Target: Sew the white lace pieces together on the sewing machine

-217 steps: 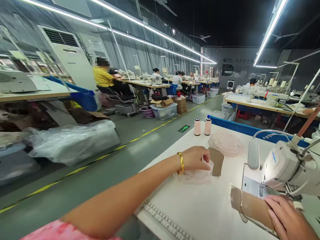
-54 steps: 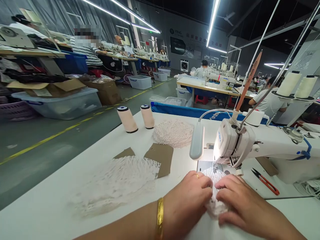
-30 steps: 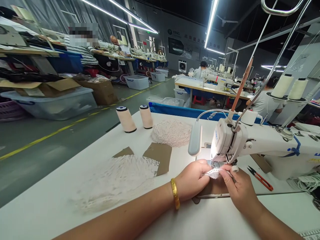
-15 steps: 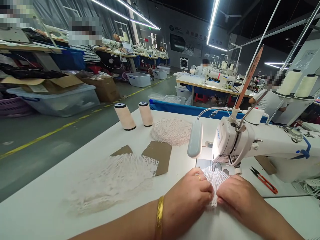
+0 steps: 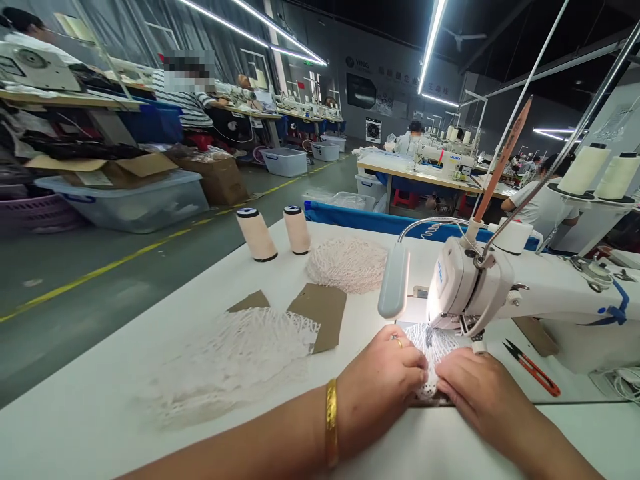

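White lace piece (image 5: 434,347) lies flat under the sewing machine (image 5: 470,287) head; left hand (image 5: 383,387) and right hand (image 5: 480,393) flank it, each grip pressing it to the tabletop (image 5: 100,427), probably to keep it taut. Snips (image 5: 533,367) right of the grip.

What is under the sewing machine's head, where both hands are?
A white lace piece lies under the sewing machine head, pressed flat by the left hand and right hand. The needle itself is hidden.
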The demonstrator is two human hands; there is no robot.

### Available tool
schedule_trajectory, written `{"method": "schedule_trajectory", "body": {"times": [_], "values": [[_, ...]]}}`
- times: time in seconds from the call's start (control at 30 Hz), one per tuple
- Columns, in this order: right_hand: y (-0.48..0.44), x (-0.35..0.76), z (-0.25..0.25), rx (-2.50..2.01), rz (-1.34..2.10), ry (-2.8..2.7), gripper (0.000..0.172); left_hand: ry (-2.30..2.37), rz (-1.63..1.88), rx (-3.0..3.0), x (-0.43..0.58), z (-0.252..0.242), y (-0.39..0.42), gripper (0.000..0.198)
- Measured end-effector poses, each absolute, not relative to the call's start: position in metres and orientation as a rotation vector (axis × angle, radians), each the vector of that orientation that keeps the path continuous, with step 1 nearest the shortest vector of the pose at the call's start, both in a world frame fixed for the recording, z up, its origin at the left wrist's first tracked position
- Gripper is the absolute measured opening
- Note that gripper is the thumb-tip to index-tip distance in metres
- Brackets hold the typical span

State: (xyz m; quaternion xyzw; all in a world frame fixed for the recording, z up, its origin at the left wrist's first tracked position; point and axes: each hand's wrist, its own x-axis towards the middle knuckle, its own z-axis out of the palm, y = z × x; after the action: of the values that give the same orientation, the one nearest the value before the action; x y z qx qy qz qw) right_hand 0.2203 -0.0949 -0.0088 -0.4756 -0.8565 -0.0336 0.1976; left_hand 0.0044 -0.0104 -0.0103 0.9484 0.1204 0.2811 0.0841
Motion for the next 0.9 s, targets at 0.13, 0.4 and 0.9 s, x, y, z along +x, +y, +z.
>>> {"method": "schedule_trajectory", "body": {"times": [0.13,0.4,0.9], "values": [[-0.093,0.221,-0.009,-1.4,-0.04,-2.387,0.015,0.384,0.826,2.826,0.006,-0.013,-0.003,0.025],[-0.096,0.213,-0.013,-1.446,0.034,-2.292,0.052,0.456,0.825,2.732,0.013,-0.013,-0.008,0.018],[-0.083,0.21,-0.027,-1.496,-0.207,-1.937,0.03,0.663,0.594,2.247,0.022,0.001,0.01,0.013]]}}
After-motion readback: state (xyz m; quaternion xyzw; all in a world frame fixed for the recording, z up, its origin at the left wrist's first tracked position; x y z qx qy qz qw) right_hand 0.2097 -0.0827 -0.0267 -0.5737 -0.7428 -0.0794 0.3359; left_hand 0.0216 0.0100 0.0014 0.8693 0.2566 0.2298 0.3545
